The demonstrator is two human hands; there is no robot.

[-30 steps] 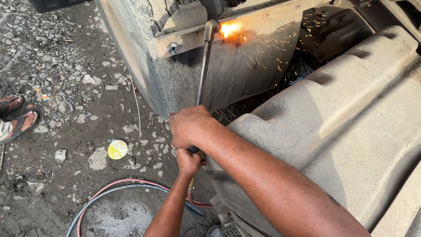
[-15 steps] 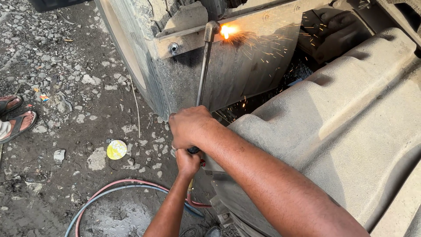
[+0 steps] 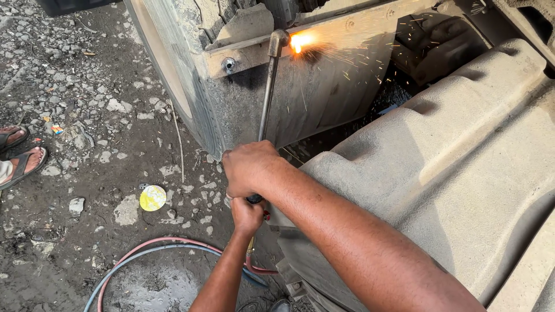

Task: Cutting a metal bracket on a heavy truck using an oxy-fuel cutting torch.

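Both my hands grip a long metal cutting torch [image 3: 267,95]. My right hand [image 3: 251,169] is closed around its shaft higher up; my left hand [image 3: 247,215] holds the handle end just below. The torch's bent tip touches a dusty metal bracket [image 3: 341,32] on a vehicle's underside, where a bright orange flame [image 3: 299,42] throws sparks to the right. A red and a blue hose [image 3: 150,249] run from the handle across the ground.
A large tyre [image 3: 173,69] stands left of the bracket. A big dusty grey moulded tank [image 3: 451,167] fills the right. A bolt [image 3: 229,64] sits on the bracket. Another person's sandalled feet [image 3: 20,156] are at the left edge. A yellow disc [image 3: 152,197] lies among stones.
The flame and sparks keep burning at about the same spot on the bracket. My hands and the torch have barely moved.
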